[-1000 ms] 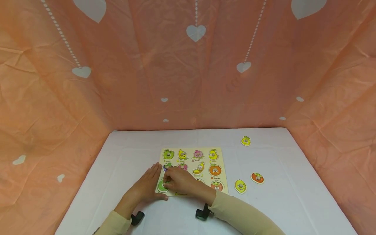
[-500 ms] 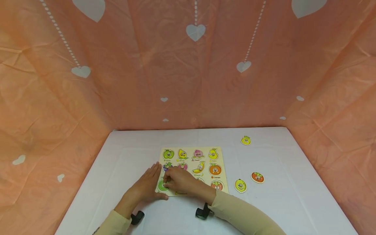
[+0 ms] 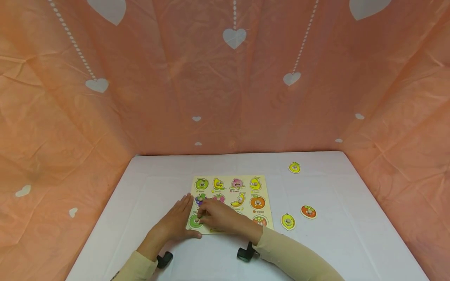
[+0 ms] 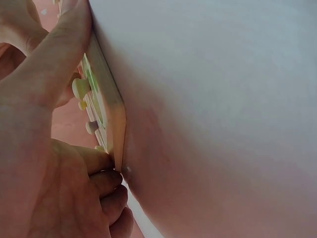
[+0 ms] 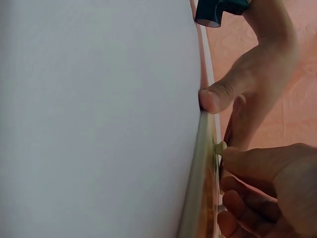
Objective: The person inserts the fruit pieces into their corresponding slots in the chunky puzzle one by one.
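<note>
Your left hand lies flat, fingers straight, its grip open, thumb pressed against the near left edge of the puzzle board on the white worktop. Your right hand curls its fingers around the peg of a green piece sitting in the board's near left corner. Three loose pieces lie right of the board: two yellow, one orange.

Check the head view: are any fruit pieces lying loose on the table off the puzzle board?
Yes. Three fruit pieces lie on the white table to the right of the puzzle board.
</note>
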Demonstrator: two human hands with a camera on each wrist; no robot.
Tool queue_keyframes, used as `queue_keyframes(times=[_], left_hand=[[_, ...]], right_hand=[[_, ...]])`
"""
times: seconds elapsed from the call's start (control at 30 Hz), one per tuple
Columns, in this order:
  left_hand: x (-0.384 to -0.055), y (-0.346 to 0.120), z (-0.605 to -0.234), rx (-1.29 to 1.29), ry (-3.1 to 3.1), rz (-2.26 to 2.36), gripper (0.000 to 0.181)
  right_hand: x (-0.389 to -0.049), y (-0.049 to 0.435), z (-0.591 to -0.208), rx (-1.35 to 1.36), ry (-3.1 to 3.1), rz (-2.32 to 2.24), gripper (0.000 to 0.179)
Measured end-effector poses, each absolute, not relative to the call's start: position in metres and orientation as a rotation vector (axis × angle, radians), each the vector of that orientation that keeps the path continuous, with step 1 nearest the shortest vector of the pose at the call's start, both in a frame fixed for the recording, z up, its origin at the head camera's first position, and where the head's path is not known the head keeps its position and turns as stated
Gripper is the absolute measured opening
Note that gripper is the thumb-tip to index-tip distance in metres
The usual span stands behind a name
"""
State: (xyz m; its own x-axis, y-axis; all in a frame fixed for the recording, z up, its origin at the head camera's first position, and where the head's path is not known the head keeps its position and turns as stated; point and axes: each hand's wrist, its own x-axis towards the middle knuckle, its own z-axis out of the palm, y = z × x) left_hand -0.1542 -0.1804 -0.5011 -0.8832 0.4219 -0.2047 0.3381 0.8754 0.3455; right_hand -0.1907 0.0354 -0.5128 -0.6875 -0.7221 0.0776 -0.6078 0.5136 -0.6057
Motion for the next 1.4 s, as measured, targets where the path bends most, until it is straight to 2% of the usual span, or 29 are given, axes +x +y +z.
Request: queue_keyframes(times=[0.13,0.57,1.4], left_hand=[[-0.154,-0.180,-0.500,0.555,2.766,0.442,0.133],[-0.153,-0.178,-0.500,0.529,2.777,0.440,0.134],[-0.153,-0.179,-0.503,0.562,2.793,0.489,0.136]], right_hand=[[-0.191,0.043,-0.510,-1.135,2.558,-0.970,0.010],[-0.198,0.068,-0.499,-1.001,2.620,-1.042,0.006],[-0.213,0.150,-0.486,-0.875,2.800,-1.205,0.013]])
